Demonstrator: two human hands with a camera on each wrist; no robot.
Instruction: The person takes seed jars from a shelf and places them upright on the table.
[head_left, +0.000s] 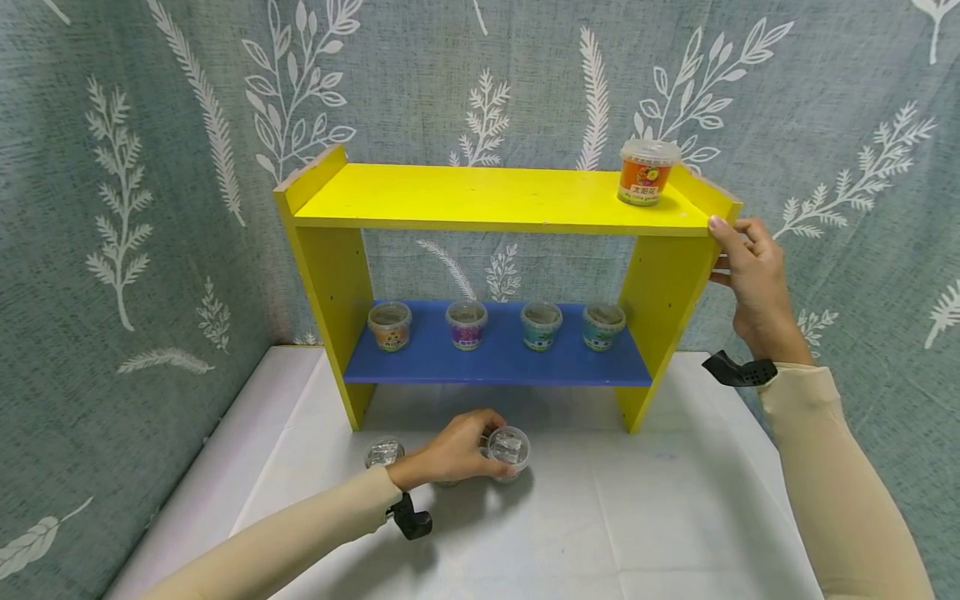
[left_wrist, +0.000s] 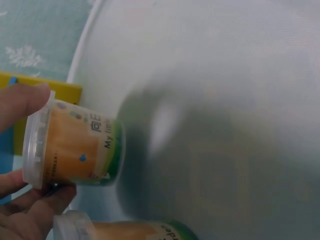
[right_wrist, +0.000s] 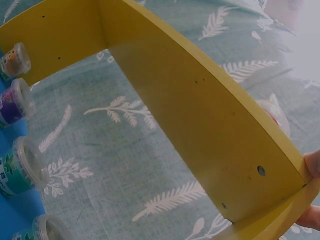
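My left hand [head_left: 467, 450] grips a small plastic cup [left_wrist: 82, 142] with a clear lid and an orange label. Thumb and fingers lie on opposite sides of its lid rim, close over the white table. A second orange-labelled cup [left_wrist: 125, 231] stands beside it, mostly hidden by my hand in the head view. Another lidded cup [head_left: 385, 452] sits left of my wrist. My right hand [head_left: 761, 279] holds the upper right corner of a yellow shelf [head_left: 495, 196], thumb on the front edge, fingers on the outer side.
An orange-labelled cup [head_left: 645, 172] stands at the right of the top board. On the blue lower board [head_left: 495, 371] stand an orange cup [head_left: 390, 326], a purple cup [head_left: 467, 325] and two teal cups [head_left: 541, 326]. Patterned grey-green cloth [head_left: 165, 208] hangs behind and left of the white table [head_left: 570, 533].
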